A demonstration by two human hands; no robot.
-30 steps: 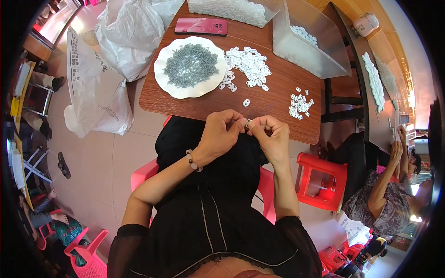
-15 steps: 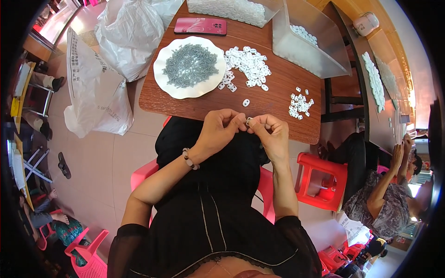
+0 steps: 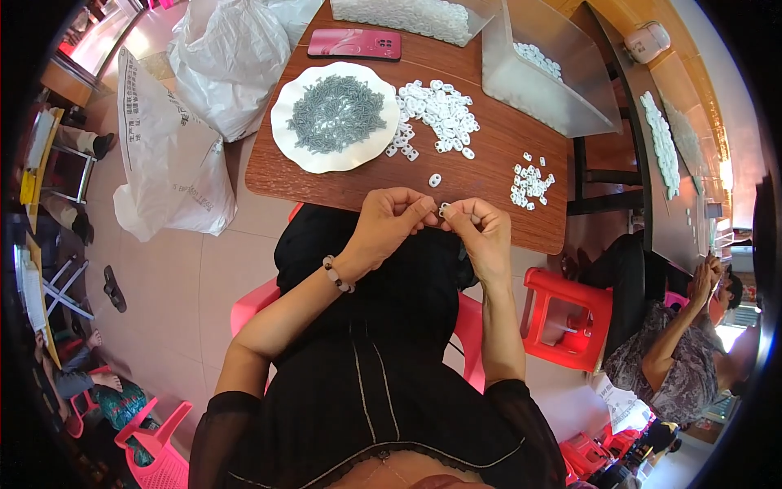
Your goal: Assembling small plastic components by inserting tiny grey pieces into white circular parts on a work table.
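Over the table's near edge, my left hand (image 3: 389, 226) and my right hand (image 3: 485, 238) meet almost tip to tip. A small white oval plastic piece (image 3: 444, 209) is pinched between my right thumb and finger. My left fingers are pressed together just beside it; whatever they hold is too small to make out. One loose white piece with two holes (image 3: 435, 179) lies just beyond my fingers. Behind it spreads a pile of such pieces (image 3: 444, 118), and a smaller pile (image 3: 529, 187) lies to the right. A scalloped white plate (image 3: 285, 147) holds many small grey pins (image 3: 336, 114).
The brown table (image 3: 489, 175) also carries a pink phone (image 3: 354, 45), a clear bin (image 3: 554, 102) and a tray of white pieces (image 3: 403, 18). White sacks (image 3: 175, 163) stand left. A red stool (image 3: 566, 318) is at the right, near a co-worker (image 3: 672, 359) at another table.
The white piece in my right fingers has turned and sits slightly farther from my left fingertips. Both hands stay over the table's near edge.
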